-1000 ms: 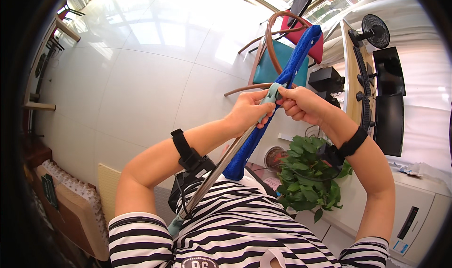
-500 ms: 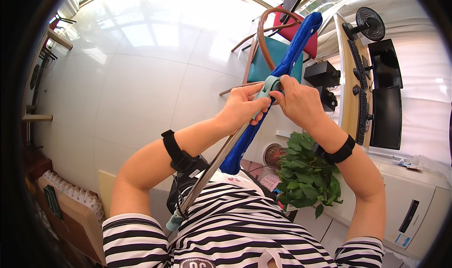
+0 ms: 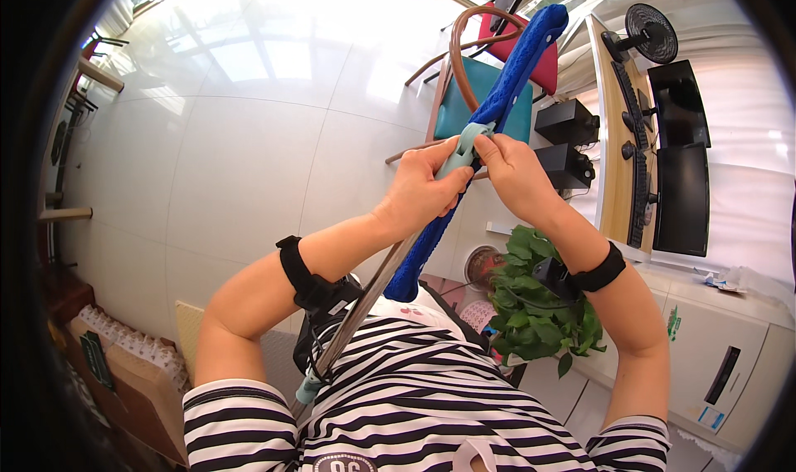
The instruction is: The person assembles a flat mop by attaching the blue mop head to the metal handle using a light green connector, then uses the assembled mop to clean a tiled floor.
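Note:
A flat mop with a long blue fabric head [image 3: 521, 70] is held up in front of me, its head slanting from upper right to lower left. Its metal pole [image 3: 365, 302] runs back toward my left side, ending near a pale green collar [image 3: 308, 387]. My left hand [image 3: 419, 186] is closed around the pale green joint [image 3: 473, 137] where pole and head meet. On the other side, my right hand [image 3: 518, 177] pinches this joint by the blue head, thumb against it. The right fingertips are partly hidden behind the joint.
Beyond the mop stand a chair with a teal seat [image 3: 452, 107] and a red chair [image 3: 546, 67]. A desk [image 3: 612, 140] with monitors, keyboards and a fan [image 3: 651, 34] is at right. A leafy potted plant [image 3: 543, 314] and white cabinet [image 3: 713, 364] sit nearer.
The mop head and joint have shifted slightly upward in view. My right hand has moved a little left, its thumb now pressing on the joint. My left hand keeps its grip.

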`<state>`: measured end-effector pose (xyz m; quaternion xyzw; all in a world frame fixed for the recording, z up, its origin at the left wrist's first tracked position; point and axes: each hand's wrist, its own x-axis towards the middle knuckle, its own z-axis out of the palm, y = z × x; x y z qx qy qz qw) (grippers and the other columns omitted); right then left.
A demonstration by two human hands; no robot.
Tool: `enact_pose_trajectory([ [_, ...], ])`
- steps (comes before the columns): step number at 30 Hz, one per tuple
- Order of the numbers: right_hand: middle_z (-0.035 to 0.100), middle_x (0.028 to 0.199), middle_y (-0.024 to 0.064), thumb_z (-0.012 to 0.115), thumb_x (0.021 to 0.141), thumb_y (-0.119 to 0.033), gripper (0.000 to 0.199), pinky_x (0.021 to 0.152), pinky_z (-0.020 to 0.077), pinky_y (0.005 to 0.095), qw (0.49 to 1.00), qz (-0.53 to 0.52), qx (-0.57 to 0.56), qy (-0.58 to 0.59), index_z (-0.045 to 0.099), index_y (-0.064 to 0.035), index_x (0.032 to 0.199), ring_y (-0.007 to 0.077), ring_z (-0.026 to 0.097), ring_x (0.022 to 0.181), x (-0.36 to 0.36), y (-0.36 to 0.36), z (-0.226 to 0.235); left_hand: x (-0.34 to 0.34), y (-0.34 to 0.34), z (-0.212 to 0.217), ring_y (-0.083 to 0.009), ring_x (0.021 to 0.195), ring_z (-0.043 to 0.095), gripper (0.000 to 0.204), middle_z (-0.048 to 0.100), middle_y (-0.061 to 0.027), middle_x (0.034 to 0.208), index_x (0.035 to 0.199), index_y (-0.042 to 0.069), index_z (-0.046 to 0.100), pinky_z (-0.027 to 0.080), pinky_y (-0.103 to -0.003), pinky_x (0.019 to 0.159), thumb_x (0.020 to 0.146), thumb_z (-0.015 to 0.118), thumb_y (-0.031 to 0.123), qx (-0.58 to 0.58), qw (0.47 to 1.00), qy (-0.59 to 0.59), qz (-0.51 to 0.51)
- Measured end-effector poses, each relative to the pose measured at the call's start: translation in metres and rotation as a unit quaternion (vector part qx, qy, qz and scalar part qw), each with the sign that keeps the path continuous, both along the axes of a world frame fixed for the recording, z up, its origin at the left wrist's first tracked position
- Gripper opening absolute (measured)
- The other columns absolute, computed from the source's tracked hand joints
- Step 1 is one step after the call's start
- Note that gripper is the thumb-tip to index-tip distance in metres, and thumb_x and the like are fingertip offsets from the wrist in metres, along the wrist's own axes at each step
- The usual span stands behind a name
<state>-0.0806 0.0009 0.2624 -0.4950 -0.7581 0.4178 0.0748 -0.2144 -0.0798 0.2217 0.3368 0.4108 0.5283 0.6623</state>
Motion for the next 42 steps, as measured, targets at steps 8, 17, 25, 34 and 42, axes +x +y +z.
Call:
enact_pose_trajectory([
  [8, 0.059, 0.085, 0.0011, 0.069, 0.065, -0.026, 0.042, 0.061, 0.0418, 0.0288, 0.878, 0.27, 0.394, -0.013, 0.056, -0.0124, 0.103, 0.019, 0.053, 0.084, 0.01, 0.024, 0.053, -0.002, -0.007, 0.005, -0.004, 0.05, 0.043, 0.037, 0.047, 0.0007, 0.065, 0.118, 0.0, 0.046, 0.035, -0.018, 0.042, 0.082, 0.052, 0.008, 0.011, 0.998, -0.044, -0.054],
  [17, 0.058, 0.092, 0.0034, 0.068, 0.061, -0.011, 0.043, 0.074, 0.0428, 0.0322, 0.816, 0.467, 0.322, -0.111, 0.055, -0.0097, 0.102, 0.0208, 0.052, 0.09, 0.002, 0.009, 0.075, 0.002, -0.019, 0.009, -0.0031, 0.047, 0.04, 0.036, 0.047, 0.0023, 0.061, 0.115, -0.002, 0.048, 0.032, -0.018, 0.042, 0.081, 0.055, 0.006, 0.059, 0.996, 0.034, -0.052],
  [25, 0.053, 0.084, 0.0086, 0.062, 0.067, -0.007, 0.024, 0.069, 0.0456, 0.0326, 0.831, 0.434, 0.34, -0.076, 0.051, -0.003, 0.088, 0.026, 0.054, 0.083, 0.005, -0.016, 0.084, 0.006, -0.037, 0.021, -0.0033, 0.048, 0.042, 0.042, 0.048, 0.0012, 0.063, 0.119, -0.004, 0.045, 0.034, -0.018, 0.043, 0.08, 0.057, 0.004, 0.1, 0.994, 0.048, -0.019],
  [34, 0.054, 0.084, 0.01, 0.065, 0.063, -0.007, 0.029, 0.069, 0.0461, 0.0323, 0.854, 0.427, 0.283, -0.088, 0.054, -0.0025, 0.09, 0.0271, 0.055, 0.081, 0.007, -0.006, 0.081, 0.009, -0.033, 0.017, -0.0031, 0.052, 0.043, 0.044, 0.049, 0.0005, 0.068, 0.122, -0.004, 0.041, 0.036, -0.017, 0.045, 0.08, 0.054, 0.002, 0.106, 0.993, 0.051, -0.021],
  [42, 0.055, 0.094, 0.0088, 0.069, 0.063, -0.009, 0.039, 0.075, 0.0454, 0.0324, 0.86, 0.329, 0.385, 0.062, 0.056, -0.0058, 0.1, 0.024, 0.053, 0.087, 0.016, -0.004, 0.078, -0.012, -0.019, 0.006, -0.0076, 0.053, 0.047, 0.06, 0.054, -0.0054, 0.069, 0.13, 0.0, 0.025, 0.038, -0.021, 0.046, 0.079, 0.056, 0.008, 0.025, 0.997, -0.014, -0.072],
])
